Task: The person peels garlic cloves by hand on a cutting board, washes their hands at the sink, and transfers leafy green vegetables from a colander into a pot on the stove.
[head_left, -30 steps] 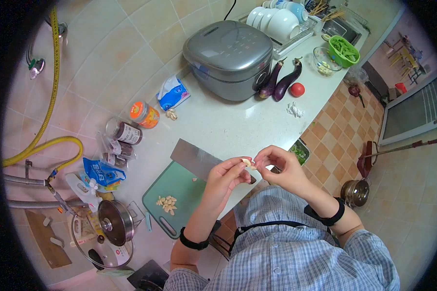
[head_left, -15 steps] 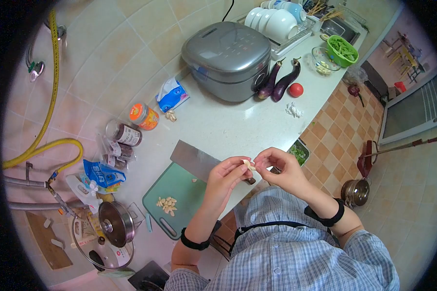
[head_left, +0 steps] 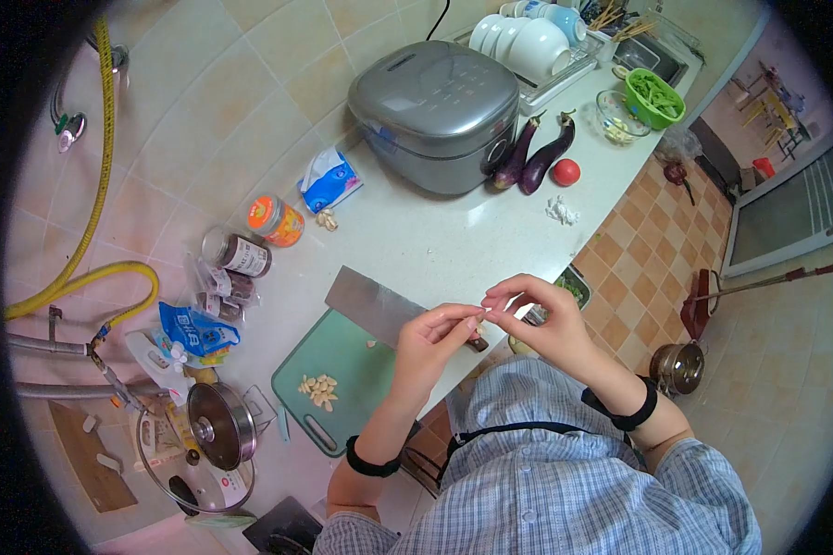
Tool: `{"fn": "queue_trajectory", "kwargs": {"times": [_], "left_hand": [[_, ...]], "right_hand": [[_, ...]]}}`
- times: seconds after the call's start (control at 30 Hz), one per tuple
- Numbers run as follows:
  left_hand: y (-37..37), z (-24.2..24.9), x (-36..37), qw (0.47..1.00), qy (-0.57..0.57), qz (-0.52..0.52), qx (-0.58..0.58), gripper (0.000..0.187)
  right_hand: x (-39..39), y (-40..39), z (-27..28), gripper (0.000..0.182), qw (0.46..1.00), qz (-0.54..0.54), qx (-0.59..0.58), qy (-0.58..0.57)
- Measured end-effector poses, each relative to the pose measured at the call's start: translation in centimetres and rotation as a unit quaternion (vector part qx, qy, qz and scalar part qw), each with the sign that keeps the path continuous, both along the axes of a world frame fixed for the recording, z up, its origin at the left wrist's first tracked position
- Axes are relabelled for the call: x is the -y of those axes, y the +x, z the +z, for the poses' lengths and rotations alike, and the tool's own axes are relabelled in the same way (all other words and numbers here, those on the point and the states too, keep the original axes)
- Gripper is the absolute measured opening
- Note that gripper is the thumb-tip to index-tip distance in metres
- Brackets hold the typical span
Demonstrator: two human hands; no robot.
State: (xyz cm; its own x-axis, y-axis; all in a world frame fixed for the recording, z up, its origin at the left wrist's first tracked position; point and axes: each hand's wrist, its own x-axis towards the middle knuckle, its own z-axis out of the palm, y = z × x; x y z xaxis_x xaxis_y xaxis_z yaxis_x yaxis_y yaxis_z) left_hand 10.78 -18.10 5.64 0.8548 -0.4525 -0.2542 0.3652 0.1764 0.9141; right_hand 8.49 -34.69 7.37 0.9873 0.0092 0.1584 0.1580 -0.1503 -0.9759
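My left hand (head_left: 440,338) and my right hand (head_left: 539,313) meet at the fingertips above the counter's front edge. Both are closed in a pinch around a small garlic clove, now mostly hidden by the fingers. Below and left of them lies a green cutting board (head_left: 292,370) bearing a pile of pale garlic cloves (head_left: 317,390). A cleaver (head_left: 370,305) rests across the board's far edge, its handle partly under my left hand. One small garlic piece (head_left: 371,343) sits apart on the board, near the blade.
A grey rice cooker (head_left: 435,111) stands at the back, beside two eggplants (head_left: 546,157) and a tomato (head_left: 565,171). White peelings (head_left: 561,211) lie near the counter edge. Jars (head_left: 275,220) line the wall. A lidded pot (head_left: 220,427) is at left.
My fingertips have closed together, covering the clove that showed in my left hand. My right hand has risen slightly and shifted left. The board and cleaver stay put.
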Motion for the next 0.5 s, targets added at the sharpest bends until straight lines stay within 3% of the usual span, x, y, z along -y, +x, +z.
{"fn": "queue_trajectory", "kwargs": {"times": [0.07, 0.5], "left_hand": [[-0.1, -0.1, 0.1, 0.999, 0.005, 0.011, 0.038, 0.014], [-0.2, 1.0, 0.3, 0.988, 0.055, 0.05, 0.139, 0.01]], "right_hand": [[0.0, 0.1, 0.1, 0.017, 0.998, 0.019, 0.021, -0.052], [0.0, -0.1, 0.8, 0.015, 0.99, 0.0, 0.068, -0.123]]}}
